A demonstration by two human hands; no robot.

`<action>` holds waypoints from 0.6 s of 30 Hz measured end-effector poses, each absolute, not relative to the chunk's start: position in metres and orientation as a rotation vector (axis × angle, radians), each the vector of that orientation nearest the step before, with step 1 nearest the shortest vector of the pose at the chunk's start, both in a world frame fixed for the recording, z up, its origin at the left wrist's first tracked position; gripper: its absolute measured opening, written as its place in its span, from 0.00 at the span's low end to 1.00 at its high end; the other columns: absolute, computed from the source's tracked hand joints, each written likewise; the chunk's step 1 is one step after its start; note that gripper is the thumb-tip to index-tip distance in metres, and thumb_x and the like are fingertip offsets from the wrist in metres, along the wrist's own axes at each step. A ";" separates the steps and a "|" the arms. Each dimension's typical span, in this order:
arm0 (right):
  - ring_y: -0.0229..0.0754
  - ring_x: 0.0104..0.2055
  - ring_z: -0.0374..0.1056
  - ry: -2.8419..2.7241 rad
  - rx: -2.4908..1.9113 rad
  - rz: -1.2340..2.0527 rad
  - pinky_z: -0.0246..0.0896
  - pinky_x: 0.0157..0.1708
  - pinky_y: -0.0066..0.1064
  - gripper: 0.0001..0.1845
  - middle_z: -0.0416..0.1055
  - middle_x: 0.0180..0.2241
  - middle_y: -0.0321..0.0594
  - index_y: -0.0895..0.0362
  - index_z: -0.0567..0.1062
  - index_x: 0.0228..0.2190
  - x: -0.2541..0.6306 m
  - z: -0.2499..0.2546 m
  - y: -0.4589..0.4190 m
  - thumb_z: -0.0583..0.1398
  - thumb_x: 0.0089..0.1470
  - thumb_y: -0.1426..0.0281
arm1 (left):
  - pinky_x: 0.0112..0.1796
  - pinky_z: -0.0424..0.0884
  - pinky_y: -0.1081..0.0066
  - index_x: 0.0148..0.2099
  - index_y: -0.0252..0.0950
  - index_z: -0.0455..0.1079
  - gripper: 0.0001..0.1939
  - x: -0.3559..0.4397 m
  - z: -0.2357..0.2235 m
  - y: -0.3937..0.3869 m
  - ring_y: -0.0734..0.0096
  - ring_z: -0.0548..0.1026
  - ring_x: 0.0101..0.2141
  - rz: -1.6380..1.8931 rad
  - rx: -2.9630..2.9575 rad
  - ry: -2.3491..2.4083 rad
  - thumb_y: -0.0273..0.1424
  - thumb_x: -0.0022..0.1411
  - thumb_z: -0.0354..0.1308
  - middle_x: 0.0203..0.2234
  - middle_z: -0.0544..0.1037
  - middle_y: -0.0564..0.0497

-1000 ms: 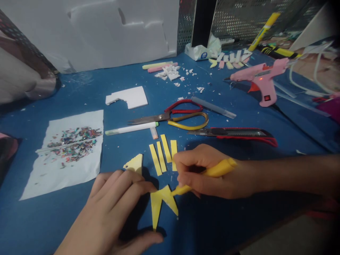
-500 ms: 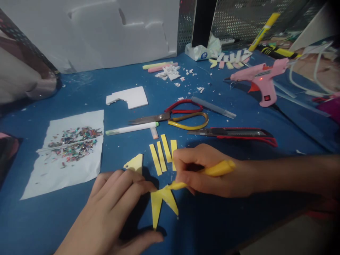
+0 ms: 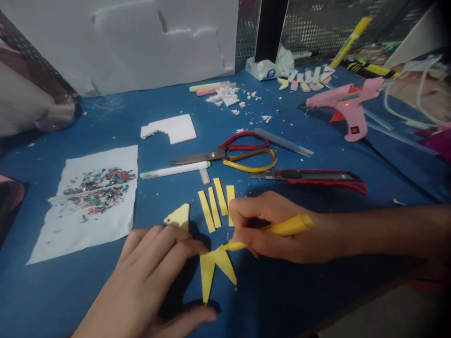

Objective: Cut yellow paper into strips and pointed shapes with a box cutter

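Observation:
My right hand (image 3: 271, 227) is closed round a yellow craft knife (image 3: 285, 228), its tip resting on the upper edge of a yellow pointed foam piece (image 3: 213, 270) on the blue table. My left hand (image 3: 151, 277) lies flat on the left part of that piece, fingers stretched out and pressing it down, thumb below it. Several narrow yellow strips (image 3: 216, 204) lie just above the knife tip, and a small yellow offcut (image 3: 179, 217) sits beside my left fingertips.
Red-and-yellow scissors (image 3: 239, 152), a white pen (image 3: 174, 171), a red box cutter (image 3: 310, 177) and a pink glue gun (image 3: 347, 105) lie beyond. A white paper with glitter bits (image 3: 93, 197) is at left. White foam sheets (image 3: 148, 42) stand at the back.
The knife tip has slid up and left along the yellow piece, from its right point to its upper edge. My left hand has stayed put.

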State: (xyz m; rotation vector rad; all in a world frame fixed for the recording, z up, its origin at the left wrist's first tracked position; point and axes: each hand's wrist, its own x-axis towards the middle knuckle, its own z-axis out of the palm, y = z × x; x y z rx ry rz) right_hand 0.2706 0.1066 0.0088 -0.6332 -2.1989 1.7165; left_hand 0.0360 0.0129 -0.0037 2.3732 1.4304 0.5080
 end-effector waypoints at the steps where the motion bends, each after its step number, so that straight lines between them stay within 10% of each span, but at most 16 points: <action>1: 0.28 0.22 0.54 -2.203 -0.617 1.727 0.50 0.22 0.20 0.14 0.60 0.20 0.29 0.59 0.61 0.25 0.271 0.009 0.107 0.54 0.62 0.67 | 0.39 0.59 0.63 0.47 0.45 0.64 0.24 0.036 -0.004 0.013 0.61 0.67 0.39 0.511 2.377 1.429 0.54 0.56 0.59 0.40 0.70 0.52; 18: 0.28 0.23 0.56 -2.191 -0.629 1.670 0.52 0.24 0.20 0.14 0.61 0.21 0.30 0.59 0.61 0.26 0.271 0.010 0.108 0.53 0.62 0.68 | 0.36 0.62 0.66 0.46 0.44 0.66 0.24 0.034 -0.005 0.015 0.61 0.67 0.38 0.543 2.418 1.384 0.51 0.53 0.63 0.38 0.71 0.52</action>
